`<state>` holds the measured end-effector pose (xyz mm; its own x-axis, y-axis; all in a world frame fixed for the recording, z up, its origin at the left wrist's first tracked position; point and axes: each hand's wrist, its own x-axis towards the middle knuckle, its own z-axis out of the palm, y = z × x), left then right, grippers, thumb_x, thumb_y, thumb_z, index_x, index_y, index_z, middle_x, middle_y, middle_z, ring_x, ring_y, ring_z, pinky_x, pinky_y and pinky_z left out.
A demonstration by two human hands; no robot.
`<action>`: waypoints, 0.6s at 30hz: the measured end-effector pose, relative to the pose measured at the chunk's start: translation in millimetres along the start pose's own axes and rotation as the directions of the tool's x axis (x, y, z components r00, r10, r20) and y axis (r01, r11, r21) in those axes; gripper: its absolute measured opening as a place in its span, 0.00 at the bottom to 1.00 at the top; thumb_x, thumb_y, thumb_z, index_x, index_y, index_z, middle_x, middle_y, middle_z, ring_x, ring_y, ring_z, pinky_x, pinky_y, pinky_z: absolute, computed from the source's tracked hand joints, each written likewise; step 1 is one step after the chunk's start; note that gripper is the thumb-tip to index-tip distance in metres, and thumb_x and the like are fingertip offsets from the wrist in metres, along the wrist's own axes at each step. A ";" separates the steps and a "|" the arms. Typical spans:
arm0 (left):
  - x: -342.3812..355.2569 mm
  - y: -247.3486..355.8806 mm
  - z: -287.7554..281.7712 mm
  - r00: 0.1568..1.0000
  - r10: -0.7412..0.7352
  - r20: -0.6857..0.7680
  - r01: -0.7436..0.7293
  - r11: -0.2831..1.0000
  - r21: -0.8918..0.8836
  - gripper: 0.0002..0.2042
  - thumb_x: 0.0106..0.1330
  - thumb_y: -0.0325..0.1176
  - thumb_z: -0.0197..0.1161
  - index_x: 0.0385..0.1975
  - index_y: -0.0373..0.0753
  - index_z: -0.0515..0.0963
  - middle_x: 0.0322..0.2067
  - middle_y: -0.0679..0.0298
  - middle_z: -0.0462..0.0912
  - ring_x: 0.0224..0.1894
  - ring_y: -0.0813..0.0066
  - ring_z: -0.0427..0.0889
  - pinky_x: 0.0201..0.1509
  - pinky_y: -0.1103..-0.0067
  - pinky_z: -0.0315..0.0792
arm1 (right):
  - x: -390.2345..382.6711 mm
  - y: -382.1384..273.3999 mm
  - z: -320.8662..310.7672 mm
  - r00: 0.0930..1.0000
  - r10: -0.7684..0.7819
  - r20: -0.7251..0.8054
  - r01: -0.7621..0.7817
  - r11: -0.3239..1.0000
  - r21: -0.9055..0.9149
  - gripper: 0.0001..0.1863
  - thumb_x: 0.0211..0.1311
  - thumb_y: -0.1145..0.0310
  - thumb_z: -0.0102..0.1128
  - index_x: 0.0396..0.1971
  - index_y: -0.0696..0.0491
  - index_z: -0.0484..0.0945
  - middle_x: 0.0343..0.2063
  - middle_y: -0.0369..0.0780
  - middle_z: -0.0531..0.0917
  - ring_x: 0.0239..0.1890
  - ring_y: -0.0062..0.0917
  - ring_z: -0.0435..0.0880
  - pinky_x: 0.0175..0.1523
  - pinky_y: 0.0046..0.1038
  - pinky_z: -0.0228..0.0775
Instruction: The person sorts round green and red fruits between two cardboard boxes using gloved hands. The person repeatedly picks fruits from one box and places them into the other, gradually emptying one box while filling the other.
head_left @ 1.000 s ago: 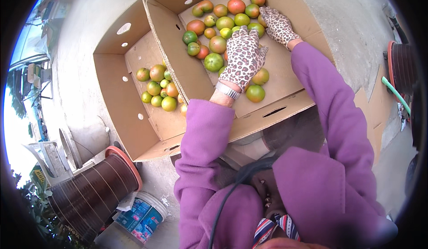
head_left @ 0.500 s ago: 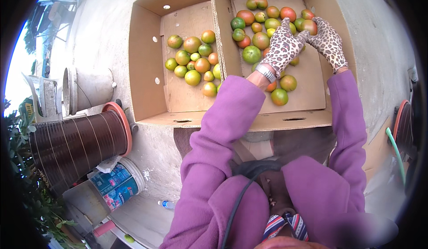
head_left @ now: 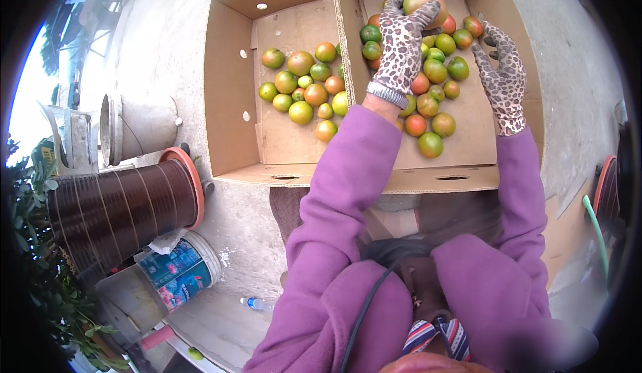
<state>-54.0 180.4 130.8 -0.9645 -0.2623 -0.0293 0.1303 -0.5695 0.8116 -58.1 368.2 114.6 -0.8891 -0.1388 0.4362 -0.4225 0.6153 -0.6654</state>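
Note:
My left hand point(head_left: 403, 42), in a leopard-print glove with a metal watch band at the wrist, is closed on a large orange-green tomato point(head_left: 424, 5) raised over the right compartment. Several green, orange and red tomatoes lie below it, one of them a green tomato point(head_left: 429, 145) nearest me. My right hand point(head_left: 503, 79), in a matching glove, hovers by the right wall with fingers apart and nothing in them. Close to its fingertips sits a reddish tomato point(head_left: 473, 27). Left of the cardboard divider point(head_left: 345, 35), more tomatoes point(head_left: 301, 63) rest in a loose group.
The cardboard box point(head_left: 231, 85) has two compartments. On the concrete at left are a white bucket point(head_left: 144, 129), a brown ribbed pot point(head_left: 127, 202) with an orange rim, and a printed bucket point(head_left: 177, 273). A small bottle point(head_left: 256, 303) lies nearby. Right stands a green hose point(head_left: 596, 232).
My left hand has moved up and to the left, now with the large tomato in it. My right hand has drawn away from the left one, its fingers apart.

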 end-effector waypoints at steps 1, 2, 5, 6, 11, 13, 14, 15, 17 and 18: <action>5.4 9.5 -8.5 0.992 0.119 -0.038 -0.115 0.990 0.087 0.20 0.59 0.28 0.67 0.49 0.31 0.69 0.43 0.58 0.76 0.40 0.70 0.79 0.42 0.77 0.79 | -1.2 12.5 5.5 0.999 -0.028 0.028 0.030 0.998 -0.061 0.21 0.58 0.67 0.64 0.52 0.50 0.76 0.50 0.39 0.79 0.51 0.29 0.80 0.55 0.30 0.73; 6.5 27.3 -4.5 0.984 0.134 -0.113 -0.126 0.989 0.074 0.19 0.60 0.25 0.65 0.49 0.32 0.69 0.42 0.58 0.76 0.39 0.68 0.79 0.40 0.76 0.81 | -3.1 31.2 5.3 0.998 -0.046 0.048 0.052 0.988 -0.144 0.20 0.58 0.66 0.64 0.52 0.50 0.76 0.50 0.40 0.79 0.51 0.30 0.80 0.55 0.30 0.73; 34.5 60.9 -54.1 0.929 0.270 -0.252 -0.291 0.955 -0.049 0.22 0.59 0.24 0.66 0.53 0.35 0.67 0.50 0.53 0.70 0.50 0.52 0.73 0.48 0.55 0.79 | -5.3 32.6 6.2 0.990 -0.033 0.137 0.059 0.980 -0.191 0.18 0.60 0.63 0.61 0.50 0.49 0.77 0.48 0.40 0.80 0.51 0.34 0.79 0.55 0.32 0.71; 37.3 74.5 -74.7 0.915 0.293 -0.276 -0.312 0.950 -0.025 0.22 0.59 0.23 0.65 0.52 0.34 0.67 0.51 0.52 0.69 0.52 0.52 0.72 0.49 0.55 0.79 | -3.2 27.0 5.2 0.988 -0.004 0.155 0.030 0.987 -0.161 0.18 0.60 0.63 0.61 0.50 0.49 0.77 0.48 0.40 0.80 0.51 0.34 0.79 0.55 0.32 0.71; 46.6 71.1 -181.7 0.835 0.254 -0.488 0.042 0.855 0.517 0.19 0.60 0.34 0.67 0.48 0.33 0.74 0.42 0.54 0.79 0.44 0.64 0.79 0.40 0.75 0.80 | -4.0 30.8 2.3 0.976 0.008 0.216 0.026 0.988 -0.150 0.19 0.58 0.70 0.64 0.50 0.50 0.77 0.48 0.37 0.80 0.43 0.23 0.81 0.48 0.26 0.75; 54.7 58.4 -224.0 0.823 0.232 -0.518 0.210 0.725 0.657 0.23 0.54 0.34 0.73 0.47 0.31 0.74 0.42 0.55 0.80 0.40 0.68 0.80 0.42 0.76 0.76 | -2.0 29.7 1.5 0.959 0.022 0.282 0.018 0.990 -0.139 0.17 0.58 0.70 0.64 0.49 0.50 0.78 0.46 0.37 0.81 0.42 0.24 0.81 0.48 0.26 0.75; 61.8 46.5 -233.9 0.814 0.282 -0.508 0.212 0.670 0.711 0.24 0.53 0.35 0.73 0.46 0.31 0.74 0.41 0.55 0.80 0.40 0.68 0.80 0.44 0.76 0.75 | -3.0 31.5 1.0 0.950 0.033 0.310 0.021 0.986 -0.168 0.17 0.58 0.71 0.63 0.49 0.50 0.79 0.45 0.37 0.81 0.42 0.24 0.82 0.48 0.26 0.75; 64.0 37.9 -242.8 0.798 0.336 -0.500 0.219 0.611 0.761 0.25 0.52 0.36 0.74 0.46 0.30 0.74 0.41 0.55 0.80 0.40 0.67 0.80 0.46 0.75 0.73 | -4.4 28.8 1.1 0.938 0.039 0.344 0.029 0.981 -0.190 0.16 0.58 0.71 0.63 0.48 0.50 0.79 0.44 0.38 0.81 0.42 0.24 0.82 0.48 0.26 0.75; 65.9 27.3 -262.9 0.815 0.330 -0.476 0.280 0.495 0.823 0.27 0.54 0.41 0.72 0.48 0.29 0.73 0.41 0.53 0.81 0.43 0.64 0.80 0.49 0.74 0.73 | -6.5 17.2 1.0 0.929 0.037 0.369 0.016 0.990 -0.139 0.14 0.59 0.69 0.62 0.46 0.51 0.80 0.43 0.39 0.82 0.44 0.28 0.82 0.50 0.28 0.74; 66.5 21.2 -263.1 0.824 0.284 -0.491 0.344 0.439 0.830 0.27 0.55 0.42 0.70 0.49 0.29 0.73 0.42 0.53 0.81 0.43 0.65 0.80 0.49 0.74 0.73 | -7.6 16.3 -0.7 0.921 0.043 0.386 0.006 0.992 -0.125 0.14 0.59 0.67 0.62 0.46 0.51 0.80 0.44 0.40 0.81 0.46 0.31 0.81 0.51 0.30 0.74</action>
<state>-55.0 -54.1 -7.4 -0.6452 -0.7598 -0.0803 -0.4648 0.3070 0.8305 -58.1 379.9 100.9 -0.9054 -0.4011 0.1395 -0.4027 0.7069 -0.5815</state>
